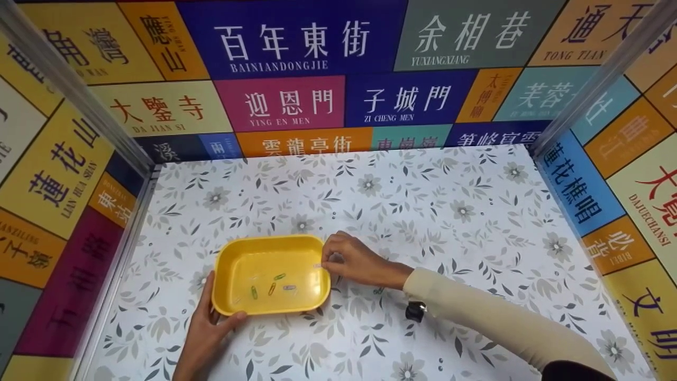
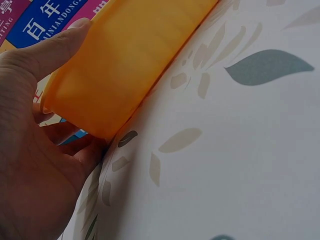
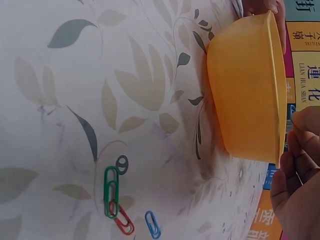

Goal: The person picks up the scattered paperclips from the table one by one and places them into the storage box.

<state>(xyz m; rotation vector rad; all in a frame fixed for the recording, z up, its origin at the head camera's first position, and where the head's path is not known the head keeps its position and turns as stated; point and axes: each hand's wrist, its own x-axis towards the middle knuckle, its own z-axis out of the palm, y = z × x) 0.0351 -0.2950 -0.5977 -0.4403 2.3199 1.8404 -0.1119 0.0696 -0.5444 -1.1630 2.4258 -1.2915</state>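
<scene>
A yellow plastic tray (image 1: 227, 275) sits on the floral tabletop, with several paper clips inside, among them a green one (image 1: 254, 292), an orange one (image 1: 272, 289) and a pale purple one (image 1: 289, 288). My left hand (image 1: 208, 328) grips its lower left corner, thumb at the rim and fingers along the outer wall. Over the right rim, my right hand (image 1: 365, 260) pinches a small pale paper clip (image 1: 317, 265) between thumb and finger. On the table, the right wrist view shows a green paper clip (image 3: 111, 192) overlapping a red one (image 3: 122, 220), beside a blue one (image 3: 152, 225).
Panels with Chinese street names (image 1: 296, 42) stand behind the table and on both sides. Clear-edged corner strips (image 1: 595, 74) rise at the back corners. A small black device (image 1: 415, 311) hangs below the right wrist, by the beige sleeve (image 1: 492, 317).
</scene>
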